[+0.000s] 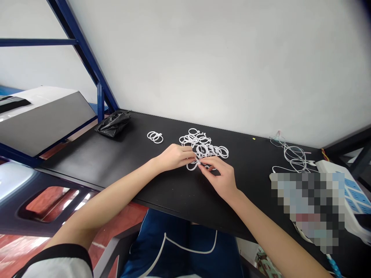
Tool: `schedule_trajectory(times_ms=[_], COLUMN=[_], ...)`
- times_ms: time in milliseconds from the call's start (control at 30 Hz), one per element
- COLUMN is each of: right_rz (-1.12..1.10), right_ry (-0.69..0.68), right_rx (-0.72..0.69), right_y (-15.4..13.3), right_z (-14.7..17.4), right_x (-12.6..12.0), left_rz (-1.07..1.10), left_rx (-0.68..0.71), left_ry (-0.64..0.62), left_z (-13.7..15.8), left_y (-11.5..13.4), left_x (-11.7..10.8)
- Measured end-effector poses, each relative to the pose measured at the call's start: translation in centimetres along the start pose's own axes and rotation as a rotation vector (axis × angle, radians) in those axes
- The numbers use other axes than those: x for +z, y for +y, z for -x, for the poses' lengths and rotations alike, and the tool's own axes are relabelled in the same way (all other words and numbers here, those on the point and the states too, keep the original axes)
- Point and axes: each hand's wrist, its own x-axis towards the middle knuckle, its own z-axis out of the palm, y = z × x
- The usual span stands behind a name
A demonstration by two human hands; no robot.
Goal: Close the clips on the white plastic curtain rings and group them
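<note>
At the front edge of a loose pile of white rings [203, 150], my two hands meet over one white ring [191, 166]. My left hand [178, 156] comes in from the left, its fingers closed on this ring's upper side. Thumb and forefinger of my right hand [222, 175] pinch the same ring near its right end. The fingers partly cover the joint of the ring, so its fastening is hidden. Left of the pile lies a small separate group of white rings [155, 137], overlapping one another. All lie on a black table [162, 189].
A crumpled black plastic bag [113, 123] rests at the table's back left. On the right are tangled white cables [295, 156], a blurred-out object [310, 208] and a white power strip [348, 193]. A blue metal frame [84, 54] rises at left. A white wall [217, 69] stands behind.
</note>
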Motion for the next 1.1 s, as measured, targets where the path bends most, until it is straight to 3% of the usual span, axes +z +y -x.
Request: schedule_trajectory(times_ms=[1100], right_rz=[-0.014], right_ry=[-0.007], right_rx=[-0.016], right_y=[-0.03], right_z=[-0.11], right_x=[-0.02], left_rz=[0.008], left_rx=[-0.012], left_ry=[-0.058], left_z=[-0.26], left_y=[0.56], left_x=[-0.11])
